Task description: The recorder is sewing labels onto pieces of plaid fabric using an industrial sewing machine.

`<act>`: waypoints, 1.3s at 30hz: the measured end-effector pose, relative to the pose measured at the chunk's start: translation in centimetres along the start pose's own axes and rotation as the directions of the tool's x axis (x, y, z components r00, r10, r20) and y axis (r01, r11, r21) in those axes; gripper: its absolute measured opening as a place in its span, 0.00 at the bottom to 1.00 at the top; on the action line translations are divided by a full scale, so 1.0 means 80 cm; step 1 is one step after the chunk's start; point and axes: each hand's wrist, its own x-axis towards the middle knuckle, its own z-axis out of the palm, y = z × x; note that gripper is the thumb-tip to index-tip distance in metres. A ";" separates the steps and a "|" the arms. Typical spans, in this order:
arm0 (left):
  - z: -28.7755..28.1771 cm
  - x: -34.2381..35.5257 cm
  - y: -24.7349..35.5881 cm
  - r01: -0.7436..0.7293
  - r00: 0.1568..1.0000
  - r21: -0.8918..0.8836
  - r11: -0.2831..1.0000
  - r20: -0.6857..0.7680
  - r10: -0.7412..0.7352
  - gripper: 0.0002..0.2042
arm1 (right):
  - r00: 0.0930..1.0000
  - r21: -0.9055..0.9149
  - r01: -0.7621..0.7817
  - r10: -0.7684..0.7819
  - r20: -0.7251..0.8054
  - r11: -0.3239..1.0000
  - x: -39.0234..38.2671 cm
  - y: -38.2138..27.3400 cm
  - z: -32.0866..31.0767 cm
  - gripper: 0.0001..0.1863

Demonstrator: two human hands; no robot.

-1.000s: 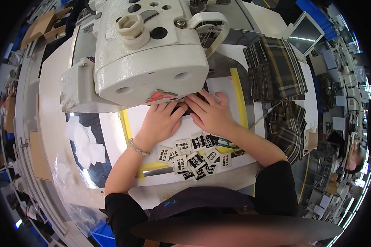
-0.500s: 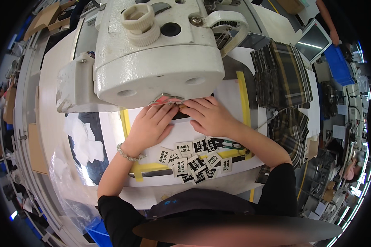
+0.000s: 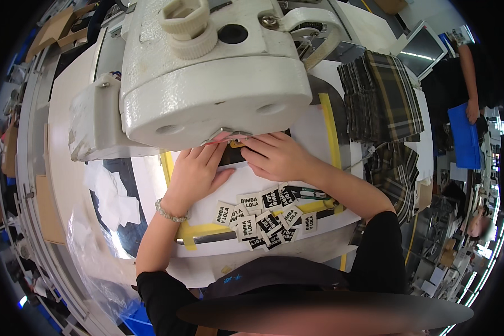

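A white sewing machine (image 3: 213,98) stands in front of me, its head hiding the needle area and my fingertips in part. Under its red guard, a piece of dark fabric (image 3: 233,157) lies between my hands. My left hand (image 3: 199,169) rests flat at the fabric's left side, fingers stretched forward, thumb apart. On the right edge, my right hand (image 3: 277,158) lies with its fingers extended toward the needle area. Nearer to me is a loose pile of small black and white fabric labels (image 3: 269,223). Green-handled thread snips (image 3: 312,194) lie beside them.
Folded plaid fabric pieces (image 3: 383,95) are stacked at the right, with more plaid cloth (image 3: 395,176) below. White paper scraps (image 3: 115,196) and clear plastic (image 3: 87,238) lie at the left. Yellow tape (image 3: 331,134) borders the work surface. Another person's hand (image 3: 472,112) holds a blue bin (image 3: 463,137).
My left hand has drawn back slightly to the left, and more dark fabric shows between my hands. At the far right, the other person's blue bin has moved lower.
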 end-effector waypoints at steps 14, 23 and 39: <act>-0.002 0.003 0.009 -0.030 0.996 0.084 0.996 -0.087 0.037 0.27 | 1.000 0.019 -0.022 0.022 0.001 1.000 0.006 0.006 -0.001 0.10; 0.020 -0.010 0.052 0.189 0.982 0.281 0.941 -0.029 -0.188 0.33 | 1.000 0.086 -0.026 0.027 -0.005 0.996 0.001 0.001 0.006 0.10; 0.010 -0.012 0.035 0.224 0.974 0.171 0.959 -0.084 -0.213 0.33 | 0.996 0.006 0.052 -0.052 -0.067 0.999 -0.001 0.005 0.000 0.08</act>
